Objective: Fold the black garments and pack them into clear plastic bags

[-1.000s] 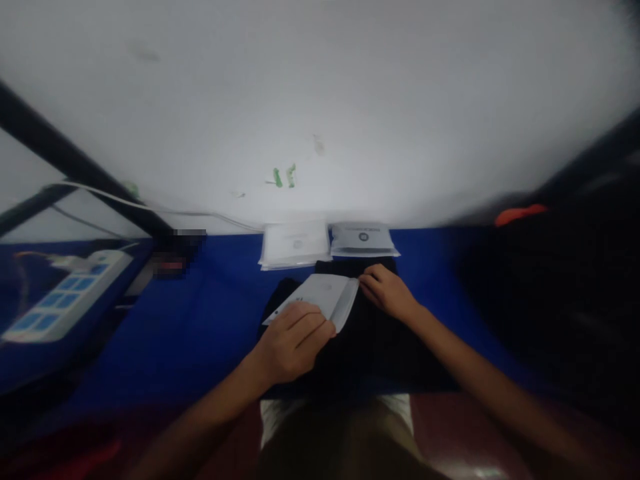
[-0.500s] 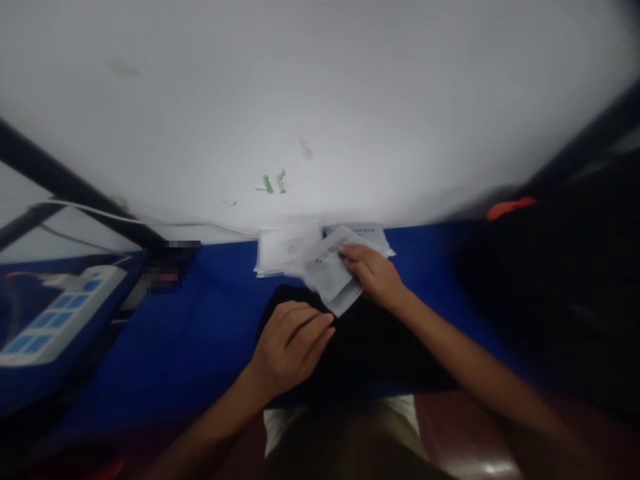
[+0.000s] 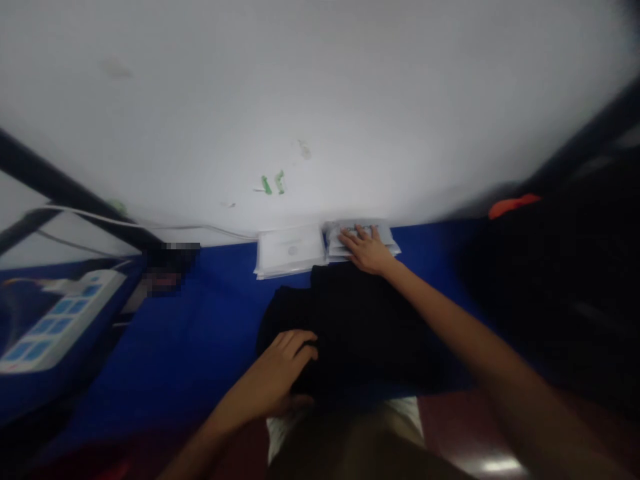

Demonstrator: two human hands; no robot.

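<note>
From where I stand, the wall (image 3: 320, 87) is white and marked, with green scraps (image 3: 267, 185) stuck to its lower part. A dark bar (image 3: 65, 187) slants at the left. The table (image 3: 190, 340) has a blue top, its far edge at the wall. The floor (image 3: 460, 427) is dull red, with one bright reflection (image 3: 500, 465). Lighting: dim; far right nearly black.

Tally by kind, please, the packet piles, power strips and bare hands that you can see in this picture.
Packet piles: 2, the left pile and the right pile
Power strips: 1, the white strip with blue sockets
Bare hands: 2, the left hand and the right hand
Total: 5
</note>
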